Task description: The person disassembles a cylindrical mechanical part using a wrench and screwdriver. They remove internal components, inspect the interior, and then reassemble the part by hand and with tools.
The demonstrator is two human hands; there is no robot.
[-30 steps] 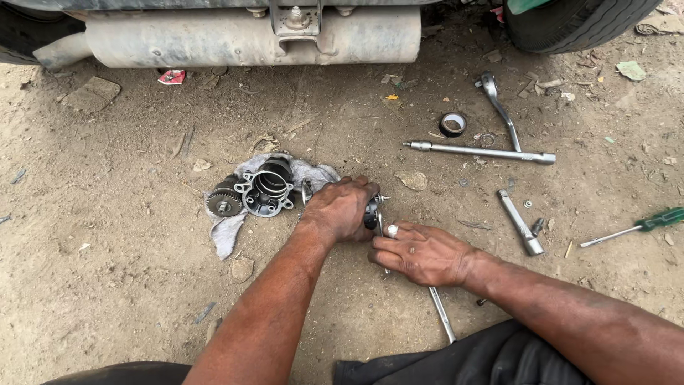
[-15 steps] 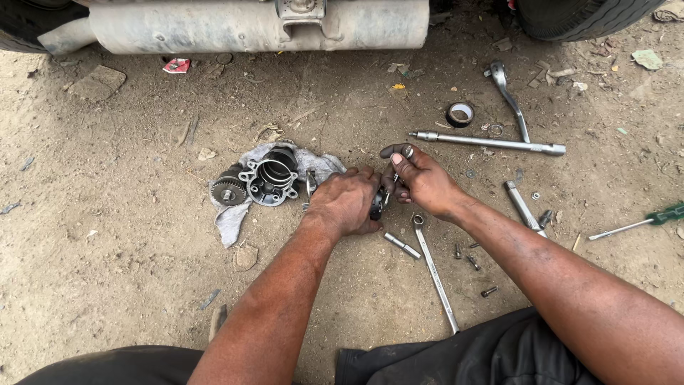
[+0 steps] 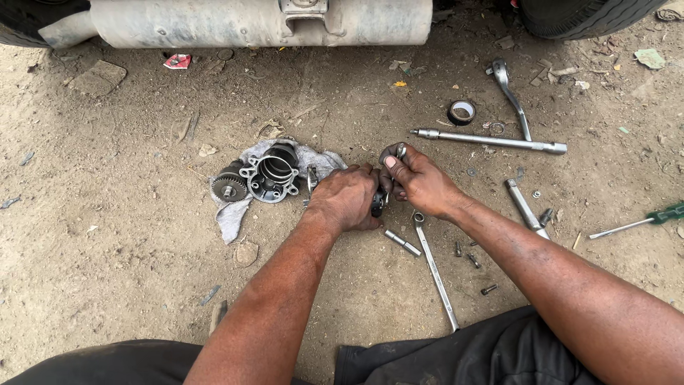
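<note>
My left hand (image 3: 348,199) is closed over a small dark metal part (image 3: 377,205) pressed against the dirt. My right hand (image 3: 417,178) meets it from the right, its fingers pinching a small metal piece (image 3: 400,151) at the top of that part. Most of the part is hidden under both hands. Just left of my left hand, a grey metal housing (image 3: 274,171) and a gear-like piece (image 3: 229,188) lie on a grey rag (image 3: 231,217). A long spanner (image 3: 434,267) and a short metal pin (image 3: 402,242) lie right below my hands.
A long socket bar (image 3: 491,141), a ratchet handle (image 3: 509,93), a roll of black tape (image 3: 462,112), another bar (image 3: 524,205) and a green-handled screwdriver (image 3: 641,219) lie to the right. Small bolts (image 3: 474,260) are scattered nearby. A vehicle's silver cylinder (image 3: 249,21) and a tyre (image 3: 584,14) stand ahead.
My right hand has moved up from beside the spanner to the top of the part that my left hand holds. My left hand has stayed in place.
</note>
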